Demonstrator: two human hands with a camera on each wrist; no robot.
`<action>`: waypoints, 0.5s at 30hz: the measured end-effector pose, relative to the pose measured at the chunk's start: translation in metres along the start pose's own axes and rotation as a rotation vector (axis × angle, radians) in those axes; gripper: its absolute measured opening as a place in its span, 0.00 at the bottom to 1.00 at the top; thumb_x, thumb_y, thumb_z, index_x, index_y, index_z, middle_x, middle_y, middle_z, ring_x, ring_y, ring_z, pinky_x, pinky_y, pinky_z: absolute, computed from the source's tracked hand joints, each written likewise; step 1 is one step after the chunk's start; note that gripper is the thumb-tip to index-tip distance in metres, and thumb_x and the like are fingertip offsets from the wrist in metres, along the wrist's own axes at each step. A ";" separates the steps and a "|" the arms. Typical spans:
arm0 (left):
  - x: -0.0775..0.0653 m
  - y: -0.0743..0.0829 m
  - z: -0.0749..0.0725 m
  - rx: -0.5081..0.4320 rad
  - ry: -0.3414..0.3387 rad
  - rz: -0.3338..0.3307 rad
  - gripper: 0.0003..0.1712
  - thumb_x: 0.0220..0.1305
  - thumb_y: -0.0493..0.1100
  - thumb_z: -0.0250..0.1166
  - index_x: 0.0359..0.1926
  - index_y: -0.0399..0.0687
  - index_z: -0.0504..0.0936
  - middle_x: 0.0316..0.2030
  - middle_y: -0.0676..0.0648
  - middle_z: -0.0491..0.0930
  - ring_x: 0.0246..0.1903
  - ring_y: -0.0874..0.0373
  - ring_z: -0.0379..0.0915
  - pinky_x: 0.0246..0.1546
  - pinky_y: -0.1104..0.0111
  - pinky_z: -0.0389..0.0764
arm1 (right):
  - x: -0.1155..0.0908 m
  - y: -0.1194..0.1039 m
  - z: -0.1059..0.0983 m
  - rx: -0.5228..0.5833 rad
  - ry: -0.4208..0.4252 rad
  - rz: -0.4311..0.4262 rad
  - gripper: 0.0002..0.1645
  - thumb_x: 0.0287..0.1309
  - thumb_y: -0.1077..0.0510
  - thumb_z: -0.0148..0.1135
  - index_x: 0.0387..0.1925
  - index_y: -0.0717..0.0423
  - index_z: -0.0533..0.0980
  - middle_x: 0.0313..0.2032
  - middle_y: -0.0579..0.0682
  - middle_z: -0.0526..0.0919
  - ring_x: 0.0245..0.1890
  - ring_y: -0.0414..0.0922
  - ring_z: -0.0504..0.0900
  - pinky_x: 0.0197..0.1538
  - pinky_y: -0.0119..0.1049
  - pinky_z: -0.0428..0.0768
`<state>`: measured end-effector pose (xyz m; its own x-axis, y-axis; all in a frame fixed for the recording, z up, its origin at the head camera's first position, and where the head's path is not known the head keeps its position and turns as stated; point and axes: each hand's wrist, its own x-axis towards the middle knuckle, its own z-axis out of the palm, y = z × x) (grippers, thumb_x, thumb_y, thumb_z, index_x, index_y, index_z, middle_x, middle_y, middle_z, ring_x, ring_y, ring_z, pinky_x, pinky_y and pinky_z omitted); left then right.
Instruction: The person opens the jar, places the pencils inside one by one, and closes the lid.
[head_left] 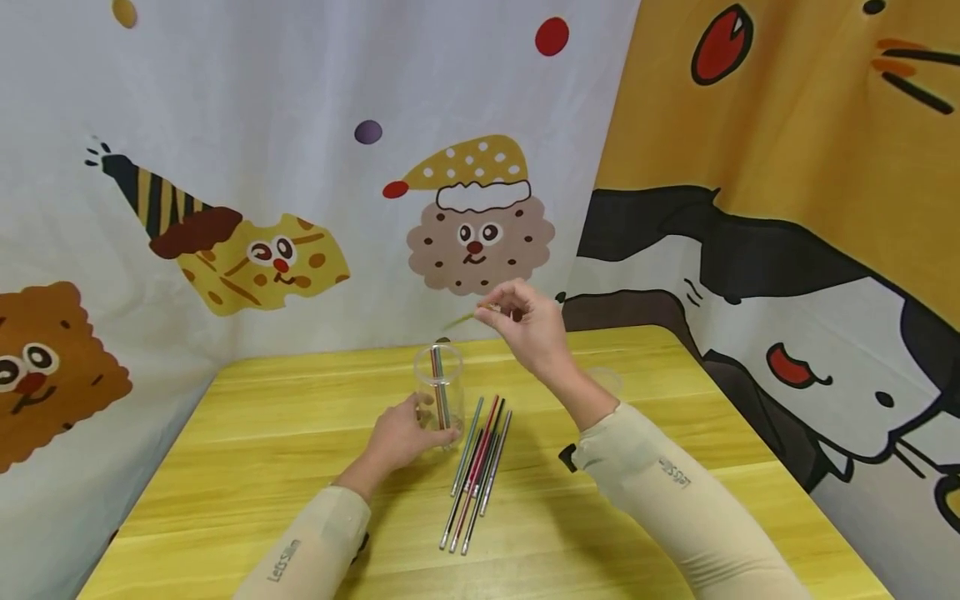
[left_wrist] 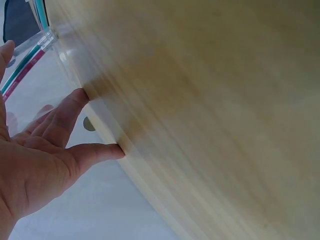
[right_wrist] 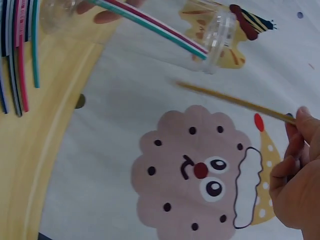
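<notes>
A clear plastic jar (head_left: pixel 457 396) stands upright on the table with a few pencils (head_left: pixel 441 387) inside, red-pink and teal ones among them. Around its lower part my left hand (head_left: pixel 401 433) holds it, thumb on the near side; the left wrist view shows this hand (left_wrist: pixel 40 165) low at the tabletop. Above and right of the jar's open mouth, my right hand (head_left: pixel 532 329) pinches a yellow pencil (right_wrist: pixel 235 101) by one end. The pencil's free end points left, over the jar and apart from it. Right of the jar lies a loose bunch of pencils (head_left: pixel 480 475).
A transparent round lid (head_left: pixel 604 381) lies on the table (head_left: pixel 300 450) behind the right forearm. A printed cloth with cartoon figures (head_left: pixel 300 100) hangs right behind the table's far edge and along its right side.
</notes>
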<state>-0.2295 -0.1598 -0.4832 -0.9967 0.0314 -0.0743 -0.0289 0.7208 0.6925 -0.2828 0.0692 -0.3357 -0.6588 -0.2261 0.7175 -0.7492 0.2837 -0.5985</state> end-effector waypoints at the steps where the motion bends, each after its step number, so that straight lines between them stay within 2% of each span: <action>1: 0.000 0.000 0.000 0.004 0.004 0.004 0.49 0.55 0.66 0.81 0.69 0.45 0.77 0.58 0.36 0.87 0.50 0.44 0.86 0.46 0.52 0.88 | 0.001 -0.002 -0.001 0.008 0.025 -0.025 0.09 0.63 0.60 0.77 0.42 0.54 0.84 0.30 0.50 0.90 0.20 0.43 0.69 0.26 0.31 0.66; 4: 0.001 0.000 0.000 0.017 0.013 0.014 0.49 0.54 0.67 0.81 0.68 0.44 0.77 0.56 0.37 0.87 0.51 0.44 0.86 0.48 0.51 0.88 | 0.005 -0.008 -0.007 0.048 0.093 -0.062 0.10 0.63 0.60 0.77 0.42 0.56 0.83 0.27 0.52 0.89 0.19 0.42 0.66 0.26 0.31 0.64; 9: 0.002 -0.001 0.001 0.019 0.013 0.018 0.49 0.54 0.67 0.81 0.68 0.44 0.77 0.55 0.38 0.88 0.50 0.45 0.86 0.48 0.52 0.88 | 0.009 -0.015 -0.017 0.137 0.167 -0.006 0.13 0.63 0.64 0.75 0.45 0.62 0.79 0.33 0.60 0.90 0.20 0.39 0.66 0.28 0.29 0.65; 12: 0.001 -0.001 0.001 0.016 0.011 0.015 0.49 0.54 0.67 0.81 0.68 0.44 0.77 0.56 0.38 0.88 0.50 0.45 0.86 0.47 0.52 0.88 | 0.009 -0.015 -0.017 0.118 0.141 0.028 0.14 0.65 0.63 0.74 0.48 0.62 0.79 0.34 0.59 0.90 0.22 0.39 0.68 0.30 0.29 0.68; 15: 0.001 -0.001 0.001 0.013 0.008 0.010 0.49 0.54 0.66 0.81 0.69 0.44 0.77 0.56 0.38 0.87 0.49 0.45 0.86 0.47 0.52 0.88 | 0.005 -0.011 -0.010 0.053 0.069 0.047 0.15 0.66 0.60 0.74 0.50 0.59 0.78 0.34 0.56 0.91 0.23 0.40 0.71 0.30 0.29 0.69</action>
<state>-0.2302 -0.1600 -0.4851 -0.9976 0.0330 -0.0615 -0.0180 0.7296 0.6837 -0.2766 0.0745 -0.3217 -0.6881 -0.1483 0.7103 -0.7216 0.2419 -0.6486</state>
